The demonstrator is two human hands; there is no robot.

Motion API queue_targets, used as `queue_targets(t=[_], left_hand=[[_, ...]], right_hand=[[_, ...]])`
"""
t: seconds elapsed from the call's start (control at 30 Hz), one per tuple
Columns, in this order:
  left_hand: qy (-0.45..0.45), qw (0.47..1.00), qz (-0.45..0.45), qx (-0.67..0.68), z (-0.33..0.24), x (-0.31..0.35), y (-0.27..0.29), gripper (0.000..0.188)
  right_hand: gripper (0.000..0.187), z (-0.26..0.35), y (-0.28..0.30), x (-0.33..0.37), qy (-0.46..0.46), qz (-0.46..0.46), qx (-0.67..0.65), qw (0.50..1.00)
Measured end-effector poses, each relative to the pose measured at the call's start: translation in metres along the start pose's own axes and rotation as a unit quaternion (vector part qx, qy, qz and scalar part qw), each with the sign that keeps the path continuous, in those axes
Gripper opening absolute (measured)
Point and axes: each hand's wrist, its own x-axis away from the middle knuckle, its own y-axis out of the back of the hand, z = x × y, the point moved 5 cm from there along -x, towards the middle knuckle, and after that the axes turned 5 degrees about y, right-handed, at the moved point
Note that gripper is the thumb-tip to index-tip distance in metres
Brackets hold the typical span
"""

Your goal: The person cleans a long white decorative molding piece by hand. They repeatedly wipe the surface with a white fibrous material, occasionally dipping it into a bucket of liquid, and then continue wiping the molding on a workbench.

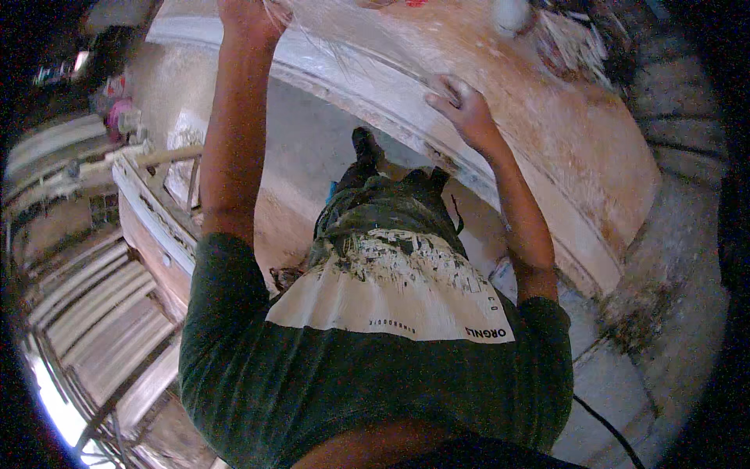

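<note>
A large curved, tan and whitish mould-like piece (609,148) with a pale rim stretches across the top and right. Over its far part lies a thin, pale, partly see-through fibrous sheet (351,39) with loose strands. My left hand (254,19) is at the upper edge beside these strands; its fingers are mostly cut off, so their grip is hidden. Above the pale rim, my right hand (467,116) has its thumb and fingers curled together at the edge of the fibrous sheet. A rounded whitish object (512,16) sits beyond it on the piece.
To the left stands a pale-edged, box-like frame (152,211), with stacked long slats (94,289) below it. A pink item (121,117) is further back. On the lower right a dark cable (613,434) crosses the grey floor (617,391).
</note>
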Motion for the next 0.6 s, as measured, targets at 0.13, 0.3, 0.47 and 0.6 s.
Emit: queue_targets(t=[0.13, 0.3, 0.47, 0.6], left_hand=[[-0.034, 0.999, 0.032, -0.025, -0.041, -0.017, 0.022, 0.026], [-0.012, 1.0, 0.022, -0.002, -0.086, -0.052, 0.066, 0.026], [-0.081, 0.996, -0.039, 0.025, -0.157, -0.088, 0.051, 0.022], [-0.184, 0.98, -0.069, -0.028, -0.262, -0.108, 0.034, 0.02]], right_hand=[[0.041, -0.009, 0.02, 0.031, -0.041, -0.051, 0.022, 0.998], [0.03, 0.015, 0.014, -0.002, -0.041, -0.078, 0.036, 0.995], [0.028, 0.092, 0.004, -0.062, -0.012, -0.123, 0.123, 0.985], [0.026, 0.137, 0.0, -0.117, 0.019, -0.163, 0.279, 0.946]])
